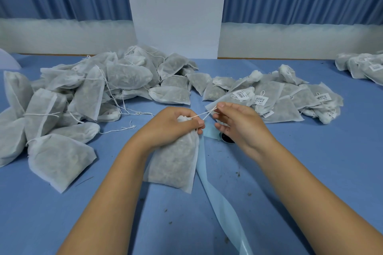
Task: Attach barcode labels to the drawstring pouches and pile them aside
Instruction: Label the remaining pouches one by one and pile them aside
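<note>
I am watching from the head camera as the left hand [172, 125] is gripping the gathered neck of a drawstring pouch [176, 165], fingers curled round it, while the pouch's body is lying on the blue table [310, 172] just in front of the person, between the forearms. The right hand [238, 124] is pinching the drawstring [207, 115] between thumb and forefinger and holding it taut away from the neck, its other fingers loosely curled. To the left a heap of unlabelled pouches [93, 89] is waiting; to the right a pile of labelled pouches [279, 99] is lying, a white barcode label [240, 94] showing on one. A pale blue backing strip [219, 203] is trailing from beside the held pouch toward the camera. I am judging the pouch to be light and soft: thin, semi-sheer white fabric, plump with loose dark filling, possibly dried plant matter, though the cloth is blurring it. It is likely sagging and shifting if lifted by a corner, so the bunched neck is the firm place to hold. The string is thin and may be slipping through a weak pinch, and the flat side of the body is offering the smoothest face for a label.
</note>
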Available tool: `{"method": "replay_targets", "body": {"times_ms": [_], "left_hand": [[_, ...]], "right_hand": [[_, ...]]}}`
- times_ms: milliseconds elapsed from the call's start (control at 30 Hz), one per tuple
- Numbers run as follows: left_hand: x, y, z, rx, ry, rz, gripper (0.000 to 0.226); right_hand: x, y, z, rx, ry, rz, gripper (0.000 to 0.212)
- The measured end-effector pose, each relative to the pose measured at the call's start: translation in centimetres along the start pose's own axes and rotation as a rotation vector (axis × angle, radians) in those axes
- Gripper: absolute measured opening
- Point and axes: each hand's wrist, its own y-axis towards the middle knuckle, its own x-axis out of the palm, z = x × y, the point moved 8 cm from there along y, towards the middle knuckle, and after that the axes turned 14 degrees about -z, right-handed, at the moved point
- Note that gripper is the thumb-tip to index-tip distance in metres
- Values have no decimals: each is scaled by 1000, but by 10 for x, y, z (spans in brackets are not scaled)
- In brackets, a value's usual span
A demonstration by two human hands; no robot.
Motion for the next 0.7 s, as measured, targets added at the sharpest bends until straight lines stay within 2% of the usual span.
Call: {"method": "replay_targets", "body": {"times_ms": [200,300,433,567,700], "left_hand": [[3,0,6,44,14,-36,24],[0,0,1,7,3,-10,16],[-6,-1,-12,-85,-103,10,32],[-20,-5,-17,-82,-195,67,13],[-36,-8,-16,-50,-253,265,19]], "right_hand": [[0,0,6,55,183,42,17],[-2,-2,2,29,181,54,16],[0,-5,-7,-54,149,52,11],[13,-11,-25,-189,-74,-2,11],[41,-21,-33,-303,-406,-128,15]]}}
